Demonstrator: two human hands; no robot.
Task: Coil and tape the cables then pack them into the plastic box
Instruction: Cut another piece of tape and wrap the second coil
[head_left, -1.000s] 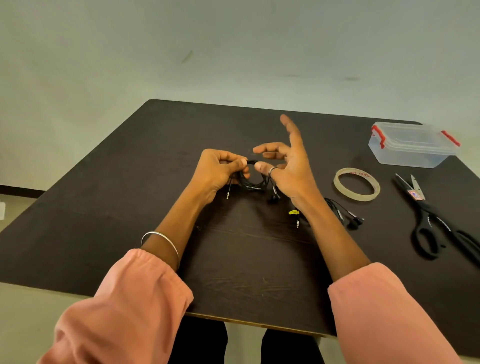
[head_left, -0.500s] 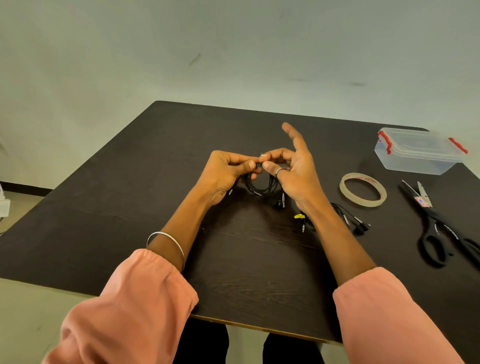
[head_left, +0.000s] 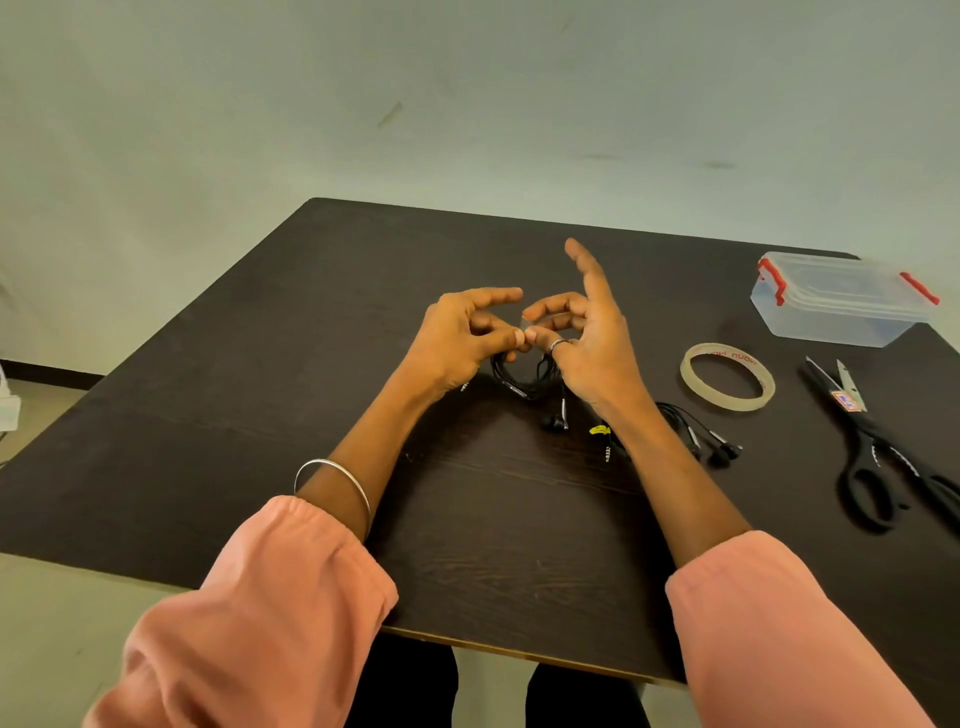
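The plastic box (head_left: 836, 306) sits shut by the desk's (head_left: 260, 389) far right corner. Left of it, our left hand (head_left: 457, 338) and right hand (head_left: 587, 338) pinch the coiled cable (head_left: 524, 376) with closed fingers.

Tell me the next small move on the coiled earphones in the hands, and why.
Probably press the small clear tape piece down around the black coil. The left hand and right hand pinch together at the coil's top, the earbud hangs loose, and the plastic box is shut.
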